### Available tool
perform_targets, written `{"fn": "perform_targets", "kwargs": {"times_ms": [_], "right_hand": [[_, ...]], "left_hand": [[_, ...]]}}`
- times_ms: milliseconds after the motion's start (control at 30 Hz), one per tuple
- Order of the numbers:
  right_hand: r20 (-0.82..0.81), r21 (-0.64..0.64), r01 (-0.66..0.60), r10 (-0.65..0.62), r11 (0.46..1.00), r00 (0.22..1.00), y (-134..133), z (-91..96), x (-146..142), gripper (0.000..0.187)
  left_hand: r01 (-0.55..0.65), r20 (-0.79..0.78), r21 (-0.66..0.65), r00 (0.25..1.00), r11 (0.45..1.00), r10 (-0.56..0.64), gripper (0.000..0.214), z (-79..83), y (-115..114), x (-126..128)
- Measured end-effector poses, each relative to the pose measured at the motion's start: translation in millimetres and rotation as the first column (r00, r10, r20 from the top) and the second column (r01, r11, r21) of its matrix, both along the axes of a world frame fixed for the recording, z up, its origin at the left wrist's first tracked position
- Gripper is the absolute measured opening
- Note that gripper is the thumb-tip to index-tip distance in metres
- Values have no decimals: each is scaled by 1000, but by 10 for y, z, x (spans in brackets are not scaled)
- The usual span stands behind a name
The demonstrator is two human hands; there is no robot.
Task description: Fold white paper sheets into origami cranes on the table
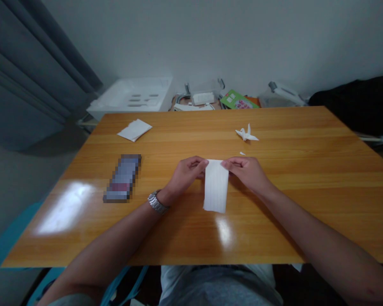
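Observation:
A narrow strip of white lined paper (pixel 216 187) hangs between my two hands above the wooden table, its long side running toward me. My left hand (pixel 190 169) pinches its far left corner between thumb and fingers. At the far right corner, my right hand (pixel 245 168) grips in the same way. Whether the paper is folded in layers I cannot tell. Beyond my right hand stands a white folded paper crane (pixel 247 133), with a tiny paper scrap (pixel 242 153) lying in front of it.
On the wooden table (pixel 306 178), a pixelated phone (pixel 123 177) lies at the left and a stack of white paper (pixel 135 129) behind it. Past the far edge are a white foam tray (pixel 137 95), a green booklet (pixel 238 100) and cables. A grey curtain (pixel 28 63) hangs at left.

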State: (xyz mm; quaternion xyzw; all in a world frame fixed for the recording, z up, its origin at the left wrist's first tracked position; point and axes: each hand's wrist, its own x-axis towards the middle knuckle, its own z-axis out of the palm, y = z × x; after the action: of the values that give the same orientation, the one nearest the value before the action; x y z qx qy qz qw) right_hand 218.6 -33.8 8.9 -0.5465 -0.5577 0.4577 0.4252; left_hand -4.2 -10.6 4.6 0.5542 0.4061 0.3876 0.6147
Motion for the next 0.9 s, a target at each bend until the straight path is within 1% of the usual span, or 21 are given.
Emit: {"fn": "perform_targets", "kwargs": {"times_ms": [133,300,433,567,667,800,900], "right_hand": [[4,9,14,-14,1000,1000,17,-1,25,33],[-16,-6,31,-31,1000,999,15,8,10,38],[-124,-47,10,-16,999,992,-7,1,-24,41],[-209,-104,-34,12,994,978,-30,-2,-48,41],[-206,-113,-67,42,991,978,-39,34,-57,40],[-166,-102,-63,46,993,985,-43,98,-63,41],[-162,-106,-59,41,993,986,-43,108,-66,41]], "left_hand": [[44,-14,-15,999,999,-45,34,-57,18,-13],[15,-25,19,1000,1000,-15,33,-74,25,-3],[-22,-37,60,999,998,24,34,-63,25,4],[-70,-26,70,997,995,72,35,-44,35,-2],[-74,-23,72,997,995,76,36,-22,42,-9],[-63,-38,99,997,993,67,35,-2,41,-15],[-66,-47,111,996,992,72,34,-6,40,-19]]}}
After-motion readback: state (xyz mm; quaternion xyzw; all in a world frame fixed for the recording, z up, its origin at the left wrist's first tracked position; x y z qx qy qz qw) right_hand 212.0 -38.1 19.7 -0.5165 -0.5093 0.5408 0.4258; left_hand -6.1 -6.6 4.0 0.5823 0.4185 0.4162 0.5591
